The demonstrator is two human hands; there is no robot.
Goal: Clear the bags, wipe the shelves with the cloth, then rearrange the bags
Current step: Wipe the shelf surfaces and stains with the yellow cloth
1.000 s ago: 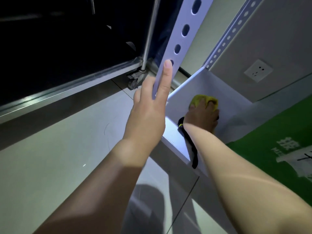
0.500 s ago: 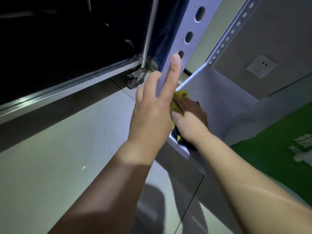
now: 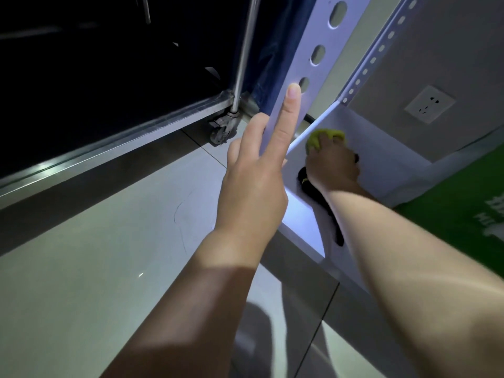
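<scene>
My right hand (image 3: 334,166) presses a yellow-green cloth (image 3: 324,136) onto the low white shelf (image 3: 381,148), near its far left edge. The cloth's dark part (image 3: 321,203) trails back under my wrist toward the shelf's front lip. With its fingers straight, my left hand (image 3: 259,170) rests against the white perforated upright post (image 3: 313,64) of the shelf unit. No bags show on this shelf.
A dark wheeled rack with a metal frame and caster (image 3: 223,126) stands on the grey tiled floor (image 3: 95,255) at the left. A wall socket (image 3: 429,103) sits on the back wall. A green printed surface (image 3: 463,203) lies to the right.
My right hand with the cloth swept from mid-shelf to the front left corner, then back along the shelf's left edge. My left hand stays on the post.
</scene>
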